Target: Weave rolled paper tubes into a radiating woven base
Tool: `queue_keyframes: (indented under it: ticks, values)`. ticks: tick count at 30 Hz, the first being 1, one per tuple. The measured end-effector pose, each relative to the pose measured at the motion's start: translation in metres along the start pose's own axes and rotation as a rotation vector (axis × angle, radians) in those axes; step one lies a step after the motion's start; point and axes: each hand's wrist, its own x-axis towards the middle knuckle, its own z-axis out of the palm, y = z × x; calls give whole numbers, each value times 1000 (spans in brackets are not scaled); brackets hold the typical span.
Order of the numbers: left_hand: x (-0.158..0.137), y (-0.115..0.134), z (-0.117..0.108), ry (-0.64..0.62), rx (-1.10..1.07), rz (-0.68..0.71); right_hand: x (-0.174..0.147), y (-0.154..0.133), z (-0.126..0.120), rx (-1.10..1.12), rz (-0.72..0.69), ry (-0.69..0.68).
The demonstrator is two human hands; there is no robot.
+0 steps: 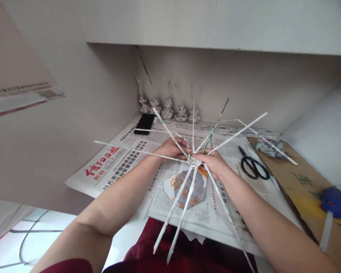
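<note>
Between my two hands is a woven paper base (193, 162), with several rolled newspaper strips radiating outward from its middle like spokes. My left hand (174, 148) pinches its left side, fingers bent around the strip roots. From the right, my right hand (211, 161) grips the opposite edge, thumb and fingers closed on it. Some spokes point toward my lap, others toward the back wall, and a few are tinted green. Below the weaving, a flat many-sided piece with orange characters (186, 188) lies on the newspaper. The fingertips partly cover the woven middle.
Several gourd-shaped paper weavings (167, 109) line the back wall. A black phone (144, 124) lies at the left, black-handled scissors (252, 167) at the right. Paper rolls (221, 129) lie along the back. Cardboard (292, 174) carries a crumpled bundle (269, 148) and a blue glue gun (337, 204).
</note>
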Motion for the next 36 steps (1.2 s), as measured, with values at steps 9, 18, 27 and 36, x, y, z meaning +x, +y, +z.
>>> queue_keyframes:
  ticks: [9,18,27,36]
  values:
    - [1,-7,16,147,137,156,0,4,2,-19,25,-17]
    - [-1,-6,19,155,150,180,0,2,3,13,61,-20]
    - [-14,14,11,-63,-1,-2,8,2,1,72,138,40]
    - [-10,0,22,120,35,14,5,3,3,61,93,99]
